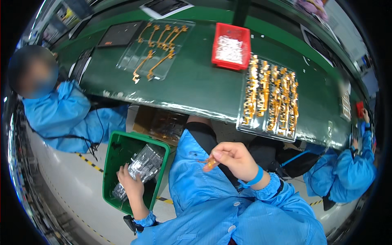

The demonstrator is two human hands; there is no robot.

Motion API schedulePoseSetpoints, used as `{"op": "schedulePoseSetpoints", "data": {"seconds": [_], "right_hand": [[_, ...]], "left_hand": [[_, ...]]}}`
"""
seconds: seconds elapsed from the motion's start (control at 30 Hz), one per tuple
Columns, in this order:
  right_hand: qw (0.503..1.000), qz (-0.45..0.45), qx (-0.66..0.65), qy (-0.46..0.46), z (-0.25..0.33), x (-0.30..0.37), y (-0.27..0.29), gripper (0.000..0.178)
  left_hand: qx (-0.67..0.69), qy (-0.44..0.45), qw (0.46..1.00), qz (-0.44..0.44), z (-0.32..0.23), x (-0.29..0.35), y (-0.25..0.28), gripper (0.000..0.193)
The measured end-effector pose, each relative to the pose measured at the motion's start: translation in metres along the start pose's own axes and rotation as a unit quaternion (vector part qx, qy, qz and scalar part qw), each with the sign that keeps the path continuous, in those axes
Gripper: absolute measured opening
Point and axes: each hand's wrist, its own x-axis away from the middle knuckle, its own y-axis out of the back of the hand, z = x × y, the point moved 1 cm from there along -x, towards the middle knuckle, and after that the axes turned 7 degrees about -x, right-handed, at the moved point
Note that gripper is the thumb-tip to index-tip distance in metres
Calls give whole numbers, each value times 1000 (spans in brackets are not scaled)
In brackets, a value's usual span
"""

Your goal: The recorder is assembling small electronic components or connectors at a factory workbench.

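My right hand [234, 160], with a blue band at the wrist, is closed in a pinch above my lap. Between its fingertips is a small orange flexible circuit strip [210, 164]. My left hand [131, 185] reaches into a green bin [107, 179] at the lower left. Its fingers are apart and rest against a shiny, clear plastic tray [148, 161] that lies tilted inside the bin. I cannot make out how much of the tray's lower end is under the hand.
On the green bench [192, 69], a clear tray [122, 61] carries several orange circuit strips. A red box [232, 65] holds small white pieces. A tray packed with orange strips [269, 98] overhangs the front edge. Co-workers in blue sit left [57, 110] and right [343, 171]. A cardboard box [143, 122] stands under the bench.
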Motion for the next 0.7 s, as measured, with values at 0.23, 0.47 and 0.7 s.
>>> {"op": "schedulePoseSetpoints", "data": {"seconds": [0.23,0.47,0.7], "right_hand": [[994,81,48,-57,5,8,-13,27],[997,-47,68,3,12,31,11,26],[989,-106,98,23,-7,59,29,29]], "left_hand": [[484,-335,797,138,-108,21,41,68],[665,-157,577,447,-135,51,23,22],[674,-163,544,472,-155,49,41,27]]}}
